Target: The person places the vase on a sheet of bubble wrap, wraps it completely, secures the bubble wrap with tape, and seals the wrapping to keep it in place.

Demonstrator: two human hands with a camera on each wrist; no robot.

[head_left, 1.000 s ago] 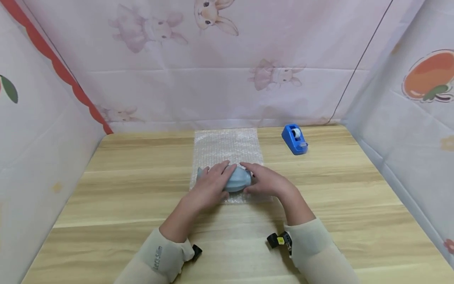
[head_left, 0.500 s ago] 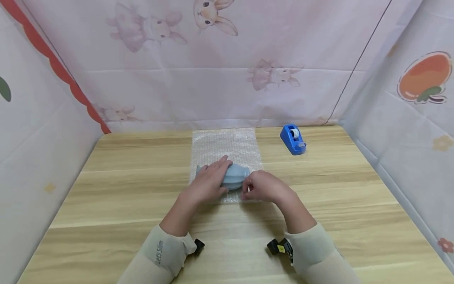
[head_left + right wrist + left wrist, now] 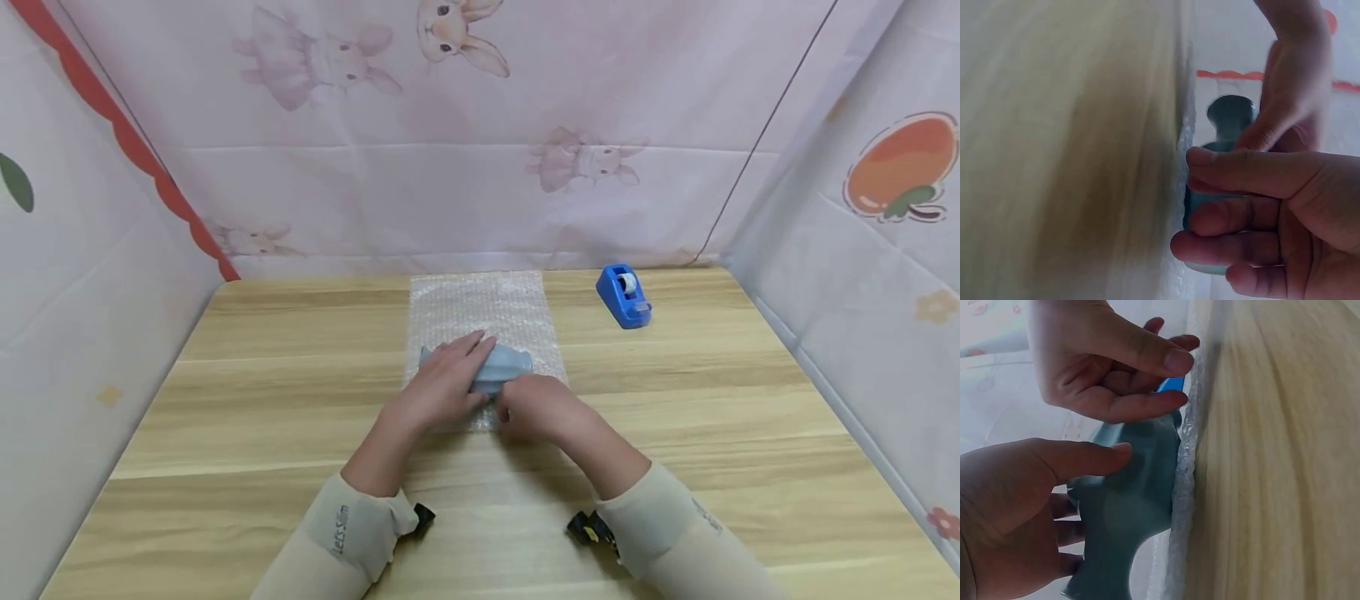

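Note:
A pale blue ribbed vase (image 3: 504, 365) lies on its side on a sheet of bubble wrap (image 3: 480, 302). My left hand (image 3: 444, 385) holds it from above around its left part, the thumb on the near side and the fingers over the far side. In the left wrist view the vase (image 3: 1125, 503) flares at its narrow end. My right hand (image 3: 542, 408) is by the vase's right end, at the near part of the wrap. Its fingers (image 3: 1129, 406) are loosely bent, with thumb and forefinger apart, close to the wrap's edge (image 3: 1186, 444).
A blue tape dispenser (image 3: 624, 297) with a roll of tape stands at the back right of the wooden table (image 3: 300, 333). Printed cloth walls (image 3: 465, 200) enclose the table at the back and sides. Small black devices (image 3: 592, 528) are strapped at both wrists.
My right hand has left the vase's right end and come nearer and to the left, its fingers bending. My left hand has stayed on the vase.

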